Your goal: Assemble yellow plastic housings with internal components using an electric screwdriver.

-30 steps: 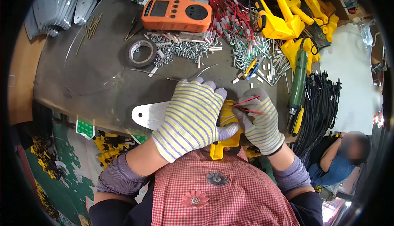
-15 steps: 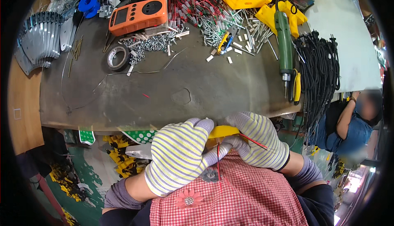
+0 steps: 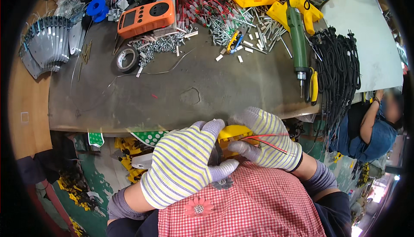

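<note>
Just off the table's front edge, a yellow plastic housing is held between my two gloved hands, its hollow side partly showing. My left hand wraps round its left end, with the thumb stretched out apart from it. My right hand grips the right end between thumb and fingers. Thin red wires run out of the housing and lie across the right glove. From behind my left hand a flat grey metal plate sticks out; its join to the housing is hidden.
On the table are an orange meter, a tape roll, a green electric screwdriver, yellow-handled pliers, scattered screws, black cords and stacked metal plates. Another person sits at the right.
The housing has tilted, showing more of its inside. My left thumb has moved off it. The red wire that hung over the apron now lies across my right glove with the other.
</note>
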`<state>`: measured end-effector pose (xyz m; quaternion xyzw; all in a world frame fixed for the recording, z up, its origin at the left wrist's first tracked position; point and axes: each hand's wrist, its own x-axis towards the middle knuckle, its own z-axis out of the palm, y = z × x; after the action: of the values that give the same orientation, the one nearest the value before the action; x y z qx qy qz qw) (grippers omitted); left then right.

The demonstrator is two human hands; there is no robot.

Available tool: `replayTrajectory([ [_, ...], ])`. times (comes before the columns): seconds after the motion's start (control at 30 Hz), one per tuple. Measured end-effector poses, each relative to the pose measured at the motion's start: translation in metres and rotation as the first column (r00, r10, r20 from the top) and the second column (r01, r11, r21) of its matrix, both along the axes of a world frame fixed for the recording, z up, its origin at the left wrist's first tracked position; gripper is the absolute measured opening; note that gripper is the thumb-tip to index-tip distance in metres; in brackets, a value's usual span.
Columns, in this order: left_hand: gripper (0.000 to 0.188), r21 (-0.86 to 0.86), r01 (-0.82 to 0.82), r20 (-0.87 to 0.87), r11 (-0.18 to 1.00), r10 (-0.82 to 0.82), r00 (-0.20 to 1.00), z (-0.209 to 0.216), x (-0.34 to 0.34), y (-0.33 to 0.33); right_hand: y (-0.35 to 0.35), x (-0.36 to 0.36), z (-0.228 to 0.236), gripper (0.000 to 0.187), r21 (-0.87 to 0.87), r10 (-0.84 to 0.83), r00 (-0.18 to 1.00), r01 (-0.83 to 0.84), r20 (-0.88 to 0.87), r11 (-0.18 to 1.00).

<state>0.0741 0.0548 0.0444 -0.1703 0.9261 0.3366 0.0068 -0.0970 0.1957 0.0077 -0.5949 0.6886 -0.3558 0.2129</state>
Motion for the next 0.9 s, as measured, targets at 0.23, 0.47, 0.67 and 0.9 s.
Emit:
replayTrajectory([
  [0.23, 0.052, 0.030, -0.090, -0.138, 0.995, 0.094, 0.986, -0.009, 0.001, 0.010, -0.002, 0.006, 0.002, 0.041, 0.049, -0.045, 0.999, 0.045, 0.007, 0.998],
  [0.47, 0.042, 0.012, -0.106, -0.263, 0.994, 0.105, 0.959, -0.014, -0.008, -0.016, -0.029, -0.004, 0.003, 0.037, 0.026, -0.074, 0.997, 0.074, 0.010, 0.997],
  [0.67, 0.042, -0.003, -0.115, -0.213, 0.993, 0.111, 0.971, -0.055, -0.032, -0.086, -0.090, -0.039, -0.009, 0.031, 0.062, -0.203, 0.947, 0.193, 0.249, 0.979],
  [0.9, 0.032, -0.196, -0.288, -0.441, 0.937, 0.178, 0.880, -0.064, -0.045, -0.066, -0.092, -0.036, -0.006, 0.025, 0.060, -0.284, 0.938, 0.278, 0.200, 0.959],
])
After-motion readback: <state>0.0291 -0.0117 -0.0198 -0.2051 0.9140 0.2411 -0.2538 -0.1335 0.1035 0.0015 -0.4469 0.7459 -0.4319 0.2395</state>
